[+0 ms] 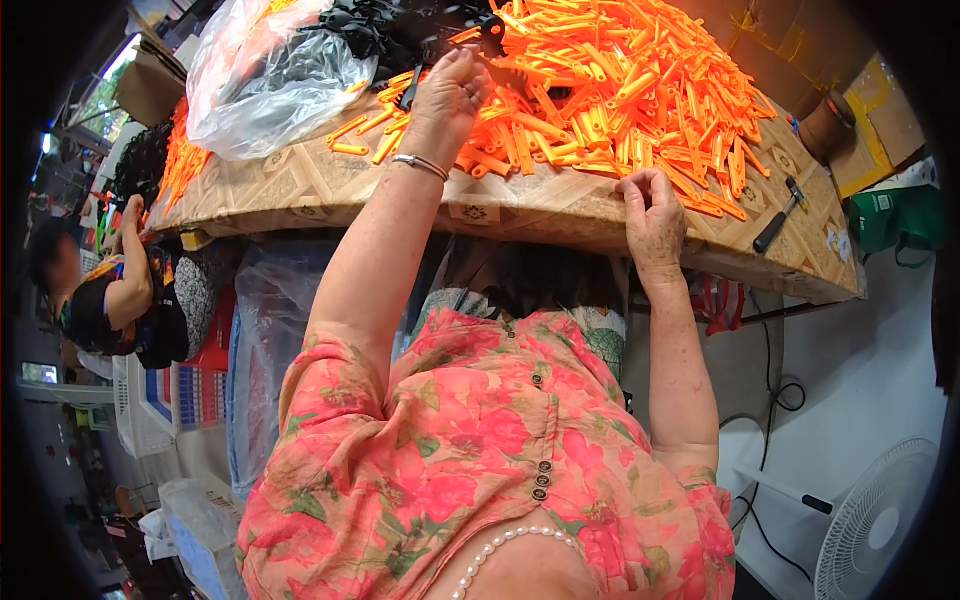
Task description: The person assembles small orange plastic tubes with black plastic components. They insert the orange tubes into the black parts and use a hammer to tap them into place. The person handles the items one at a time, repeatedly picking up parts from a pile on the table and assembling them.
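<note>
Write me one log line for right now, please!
left hand: beside black plastic parts, grip unclear | right hand: curled near slim orange plastic pieces | black-handled tool: on patterned tan table

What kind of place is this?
Probably a small workshop for plastic parts: a large heap of orange plastic pieces and a pile of black plastic pieces lie on the table, and another person sits at the left beside more orange pieces.
</note>
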`<move>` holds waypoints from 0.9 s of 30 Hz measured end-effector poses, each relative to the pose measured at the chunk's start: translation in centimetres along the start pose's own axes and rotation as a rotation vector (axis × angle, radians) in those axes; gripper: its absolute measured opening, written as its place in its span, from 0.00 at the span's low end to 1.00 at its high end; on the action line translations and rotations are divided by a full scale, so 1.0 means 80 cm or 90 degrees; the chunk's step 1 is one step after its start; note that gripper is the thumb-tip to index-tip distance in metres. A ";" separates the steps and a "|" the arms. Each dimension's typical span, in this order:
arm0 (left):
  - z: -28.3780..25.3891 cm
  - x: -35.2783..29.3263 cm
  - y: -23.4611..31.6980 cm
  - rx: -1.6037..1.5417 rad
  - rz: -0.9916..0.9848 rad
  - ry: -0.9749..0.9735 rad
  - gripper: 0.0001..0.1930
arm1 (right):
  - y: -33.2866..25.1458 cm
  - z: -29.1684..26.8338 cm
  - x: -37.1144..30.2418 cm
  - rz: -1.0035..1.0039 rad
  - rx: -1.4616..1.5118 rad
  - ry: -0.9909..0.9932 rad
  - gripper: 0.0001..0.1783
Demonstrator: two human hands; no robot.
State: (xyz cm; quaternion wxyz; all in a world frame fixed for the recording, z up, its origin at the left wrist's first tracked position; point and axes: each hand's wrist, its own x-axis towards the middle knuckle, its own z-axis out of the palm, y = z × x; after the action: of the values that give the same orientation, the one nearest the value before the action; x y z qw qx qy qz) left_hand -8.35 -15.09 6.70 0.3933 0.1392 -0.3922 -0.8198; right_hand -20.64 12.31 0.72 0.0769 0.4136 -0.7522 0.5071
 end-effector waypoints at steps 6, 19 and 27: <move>0.014 -0.022 0.033 0.057 0.087 -0.008 0.05 | -0.009 0.001 -0.002 0.108 0.249 -0.006 0.05; 0.063 -0.138 -0.045 -0.066 -0.200 -0.112 0.10 | -0.068 -0.008 -0.035 -0.013 0.379 -0.045 0.16; 0.061 -0.128 -0.078 -0.106 -0.215 -0.267 0.12 | -0.105 -0.047 -0.033 -0.195 0.040 0.065 0.11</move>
State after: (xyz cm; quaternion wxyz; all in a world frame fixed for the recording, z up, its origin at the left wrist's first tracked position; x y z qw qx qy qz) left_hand -7.62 -2.37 4.33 0.1715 -0.0030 -0.3675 -0.9141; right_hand -14.21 15.70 6.95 0.1782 0.4995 -0.6593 0.5331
